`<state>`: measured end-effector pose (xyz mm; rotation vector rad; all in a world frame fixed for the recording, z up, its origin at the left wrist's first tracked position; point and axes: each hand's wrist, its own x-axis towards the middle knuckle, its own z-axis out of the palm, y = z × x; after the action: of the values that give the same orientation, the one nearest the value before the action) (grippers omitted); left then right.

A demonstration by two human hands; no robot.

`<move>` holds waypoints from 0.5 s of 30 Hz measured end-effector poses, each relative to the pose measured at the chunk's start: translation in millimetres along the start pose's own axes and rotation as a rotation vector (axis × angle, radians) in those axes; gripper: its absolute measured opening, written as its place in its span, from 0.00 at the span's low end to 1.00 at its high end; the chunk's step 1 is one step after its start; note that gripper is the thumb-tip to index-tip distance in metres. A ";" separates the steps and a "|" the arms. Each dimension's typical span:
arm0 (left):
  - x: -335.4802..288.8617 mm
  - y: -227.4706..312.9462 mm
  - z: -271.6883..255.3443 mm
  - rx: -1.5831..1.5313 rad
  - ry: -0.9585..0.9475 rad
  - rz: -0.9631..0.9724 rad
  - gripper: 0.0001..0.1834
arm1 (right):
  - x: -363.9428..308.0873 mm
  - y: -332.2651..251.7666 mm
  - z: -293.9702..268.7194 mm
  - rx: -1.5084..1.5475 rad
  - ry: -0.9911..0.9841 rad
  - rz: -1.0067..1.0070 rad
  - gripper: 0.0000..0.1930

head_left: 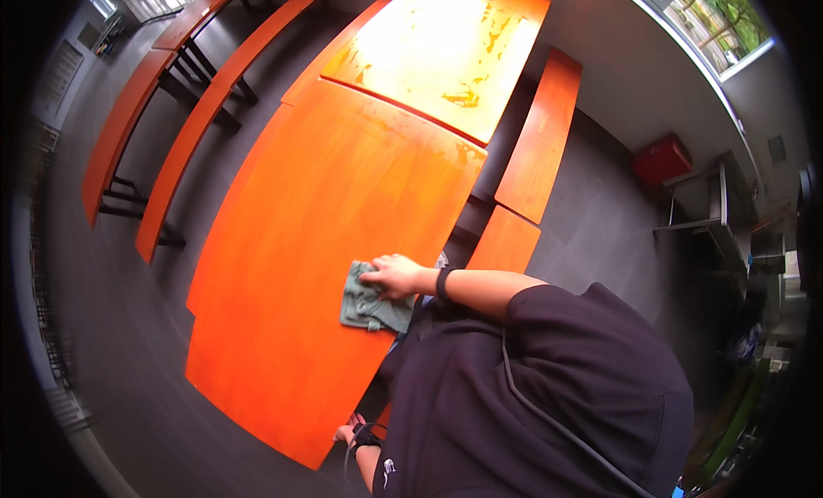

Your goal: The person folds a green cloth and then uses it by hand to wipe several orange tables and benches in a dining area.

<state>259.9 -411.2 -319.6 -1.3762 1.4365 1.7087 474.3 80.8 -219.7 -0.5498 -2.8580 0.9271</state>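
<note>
Grey-green cloth (362, 312) was grasped in right hand (396, 277), pressed on orange tabletop (291, 241); left hand (345, 432) was beside its edge, couldn't tell that grip

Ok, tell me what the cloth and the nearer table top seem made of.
Cloth: probably soft textile, matte grey-green; it creases and folds loosely. Nearer table top: likely wood under a slightly glossy orange finish, from faint grain-like streaks and sheen, though laminate could look the same.

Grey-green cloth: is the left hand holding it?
No, the right hand holds the grey-green cloth on the orange table, while the left hand is apart from it, near the table's edge.
</note>
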 end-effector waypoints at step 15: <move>-73.1 -66.2 91.0 0.274 -0.005 0.050 0.55 | -114.1 233.8 -182.5 -0.278 0.551 0.791 0.32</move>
<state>309.3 -290.8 -286.8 -1.1951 1.6446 1.4772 687.8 315.7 -204.5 -1.7216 -2.2469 0.3170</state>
